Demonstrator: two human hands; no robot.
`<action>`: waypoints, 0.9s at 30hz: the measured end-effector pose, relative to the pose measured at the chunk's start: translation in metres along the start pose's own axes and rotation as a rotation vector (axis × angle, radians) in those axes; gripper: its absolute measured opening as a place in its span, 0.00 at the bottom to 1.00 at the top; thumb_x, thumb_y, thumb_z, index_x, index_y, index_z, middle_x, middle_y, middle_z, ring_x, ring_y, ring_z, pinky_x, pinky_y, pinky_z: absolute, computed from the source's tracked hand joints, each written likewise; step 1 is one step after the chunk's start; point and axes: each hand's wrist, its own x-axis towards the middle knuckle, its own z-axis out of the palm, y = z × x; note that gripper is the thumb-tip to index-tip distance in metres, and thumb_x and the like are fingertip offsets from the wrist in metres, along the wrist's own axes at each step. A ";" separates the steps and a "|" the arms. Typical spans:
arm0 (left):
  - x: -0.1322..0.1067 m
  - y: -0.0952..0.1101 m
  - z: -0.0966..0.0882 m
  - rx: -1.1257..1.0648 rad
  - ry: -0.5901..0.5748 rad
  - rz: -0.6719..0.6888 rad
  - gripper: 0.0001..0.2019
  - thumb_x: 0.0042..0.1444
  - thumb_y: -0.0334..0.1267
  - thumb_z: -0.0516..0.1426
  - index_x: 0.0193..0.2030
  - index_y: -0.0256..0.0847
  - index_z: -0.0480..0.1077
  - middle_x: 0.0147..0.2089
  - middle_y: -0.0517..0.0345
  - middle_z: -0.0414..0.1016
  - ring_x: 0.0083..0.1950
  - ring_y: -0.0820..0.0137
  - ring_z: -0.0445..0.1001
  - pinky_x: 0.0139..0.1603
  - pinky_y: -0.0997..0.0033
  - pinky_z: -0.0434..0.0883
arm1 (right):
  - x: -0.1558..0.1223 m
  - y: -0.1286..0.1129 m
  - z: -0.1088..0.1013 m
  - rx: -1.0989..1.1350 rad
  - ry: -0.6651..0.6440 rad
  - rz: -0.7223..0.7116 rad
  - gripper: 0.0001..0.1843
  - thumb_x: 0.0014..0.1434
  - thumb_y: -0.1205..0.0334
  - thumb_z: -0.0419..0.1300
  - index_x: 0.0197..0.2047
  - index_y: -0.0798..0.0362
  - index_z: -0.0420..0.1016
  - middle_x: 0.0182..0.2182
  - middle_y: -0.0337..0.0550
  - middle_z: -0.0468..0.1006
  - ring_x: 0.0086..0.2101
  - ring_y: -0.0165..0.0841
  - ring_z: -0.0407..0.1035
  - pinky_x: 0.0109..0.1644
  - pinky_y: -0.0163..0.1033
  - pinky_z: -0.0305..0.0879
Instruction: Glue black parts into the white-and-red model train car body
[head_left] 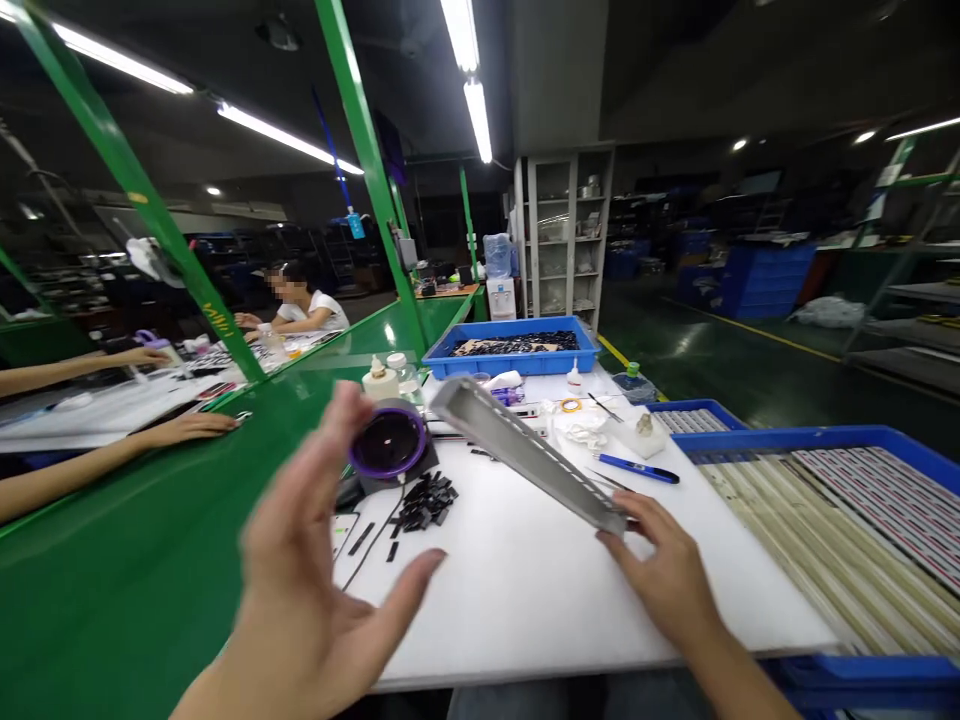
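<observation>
My right hand (660, 565) grips the near end of a long grey metal channel strip (525, 450), which slants up and away over the white work mat (525, 590). My left hand (315, 580) is raised above the mat's left edge, fingers spread and palm open, holding nothing. Just beyond it stands a round purple-rimmed device (388, 443), and a pile of several small black parts (426, 497) lies beside that.
A blue tray (840, 520) of long pale strips sits at the right; another blue tray (514, 347) with dark parts stands at the back. A blue-handled tool (637, 468), glue bottles (380, 377) and tape lie on the mat. Other people's hands (187, 427) rest across the green conveyor (150, 560).
</observation>
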 end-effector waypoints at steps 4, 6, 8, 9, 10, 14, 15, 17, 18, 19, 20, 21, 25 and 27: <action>0.004 0.013 0.041 -0.045 0.035 -0.301 0.45 0.52 0.47 0.61 0.70 0.55 0.38 0.71 0.53 0.51 0.68 0.52 0.59 0.66 0.40 0.62 | -0.010 -0.058 0.060 0.565 -0.066 0.233 0.16 0.58 0.52 0.64 0.46 0.53 0.73 0.43 0.48 0.75 0.42 0.40 0.71 0.45 0.44 0.73; 0.000 0.012 0.070 -0.035 -0.126 -0.439 0.45 0.54 0.49 0.59 0.70 0.52 0.35 0.67 0.47 0.59 0.62 0.53 0.67 0.58 0.44 0.70 | -0.021 -0.081 0.093 0.785 -0.094 0.359 0.18 0.56 0.51 0.66 0.45 0.53 0.73 0.38 0.47 0.77 0.38 0.40 0.72 0.41 0.44 0.73; -0.002 0.010 0.090 -0.034 -0.215 -0.528 0.38 0.58 0.48 0.56 0.69 0.51 0.39 0.60 0.47 0.68 0.53 0.57 0.75 0.49 0.51 0.75 | -0.033 -0.092 0.112 0.893 -0.121 0.488 0.21 0.52 0.49 0.68 0.44 0.53 0.73 0.36 0.46 0.77 0.32 0.39 0.72 0.36 0.43 0.72; -0.002 0.008 0.094 -0.030 -0.241 -0.538 0.34 0.59 0.47 0.54 0.69 0.51 0.42 0.58 0.48 0.70 0.50 0.59 0.76 0.47 0.54 0.76 | -0.038 -0.092 0.114 0.895 -0.120 0.515 0.24 0.49 0.50 0.70 0.46 0.53 0.72 0.37 0.47 0.77 0.32 0.39 0.72 0.36 0.43 0.71; -0.001 0.006 0.095 -0.017 -0.271 -0.525 0.31 0.60 0.46 0.53 0.68 0.52 0.44 0.59 0.50 0.70 0.51 0.60 0.76 0.48 0.56 0.76 | -0.040 -0.088 0.109 0.872 -0.096 0.518 0.27 0.47 0.50 0.71 0.47 0.52 0.72 0.40 0.47 0.76 0.34 0.40 0.72 0.37 0.44 0.71; 0.005 -0.010 0.077 0.081 -0.554 -0.345 0.29 0.59 0.42 0.53 0.67 0.55 0.51 0.65 0.56 0.63 0.62 0.60 0.68 0.56 0.60 0.71 | -0.003 -0.047 0.038 0.693 0.104 0.376 0.26 0.53 0.50 0.67 0.51 0.52 0.70 0.43 0.48 0.74 0.40 0.40 0.69 0.44 0.43 0.68; 0.005 -0.016 0.073 0.113 -0.656 -0.305 0.28 0.59 0.41 0.54 0.66 0.56 0.53 0.65 0.57 0.64 0.62 0.60 0.68 0.57 0.60 0.71 | 0.017 -0.035 0.017 0.650 0.205 0.354 0.22 0.55 0.49 0.64 0.49 0.53 0.71 0.40 0.47 0.74 0.39 0.39 0.69 0.43 0.42 0.67; 0.002 -0.028 0.073 0.160 -0.846 -0.242 0.28 0.56 0.37 0.54 0.64 0.56 0.58 0.63 0.57 0.67 0.61 0.59 0.68 0.57 0.59 0.71 | 0.062 -0.014 -0.017 0.567 0.359 0.328 0.18 0.56 0.49 0.63 0.42 0.53 0.72 0.34 0.44 0.73 0.34 0.36 0.68 0.38 0.38 0.66; -0.001 -0.033 0.077 0.169 -0.924 -0.220 0.28 0.55 0.35 0.55 0.63 0.56 0.60 0.62 0.57 0.68 0.61 0.59 0.69 0.58 0.59 0.70 | 0.084 -0.006 -0.027 0.537 0.403 0.296 0.16 0.56 0.50 0.61 0.40 0.54 0.72 0.32 0.43 0.73 0.32 0.35 0.67 0.35 0.37 0.65; -0.004 -0.038 0.083 0.166 -0.988 -0.200 0.29 0.53 0.33 0.55 0.63 0.56 0.61 0.62 0.56 0.68 0.60 0.58 0.69 0.59 0.58 0.69 | 0.103 0.001 -0.031 0.489 0.402 0.240 0.14 0.57 0.51 0.60 0.38 0.54 0.72 0.31 0.42 0.73 0.31 0.35 0.67 0.34 0.37 0.64; -0.007 -0.042 0.090 0.152 -1.041 -0.183 0.30 0.52 0.31 0.55 0.62 0.55 0.62 0.61 0.56 0.69 0.60 0.58 0.70 0.59 0.58 0.69 | 0.119 0.006 -0.030 0.420 0.353 0.177 0.13 0.57 0.52 0.59 0.37 0.54 0.72 0.32 0.43 0.74 0.32 0.35 0.67 0.34 0.37 0.64; -0.011 -0.045 0.098 0.134 -1.079 -0.167 0.30 0.51 0.30 0.54 0.62 0.54 0.63 0.59 0.55 0.70 0.58 0.59 0.71 0.58 0.58 0.70 | 0.130 0.011 -0.024 0.345 0.276 0.122 0.12 0.57 0.54 0.58 0.36 0.54 0.73 0.30 0.43 0.74 0.31 0.35 0.67 0.34 0.37 0.63; -0.024 -0.049 0.122 0.109 -1.084 -0.109 0.30 0.46 0.26 0.53 0.58 0.51 0.66 0.53 0.52 0.72 0.51 0.61 0.74 0.52 0.62 0.73 | 0.135 0.028 0.012 0.177 0.040 0.058 0.09 0.56 0.59 0.58 0.31 0.55 0.74 0.24 0.40 0.72 0.26 0.33 0.65 0.30 0.36 0.61; -0.030 -0.049 0.126 0.145 -1.050 -0.089 0.32 0.45 0.27 0.54 0.60 0.50 0.64 0.56 0.50 0.71 0.54 0.59 0.72 0.55 0.59 0.71 | 0.126 0.033 0.023 0.164 0.009 0.037 0.07 0.57 0.61 0.58 0.31 0.54 0.75 0.24 0.39 0.72 0.26 0.33 0.65 0.31 0.36 0.60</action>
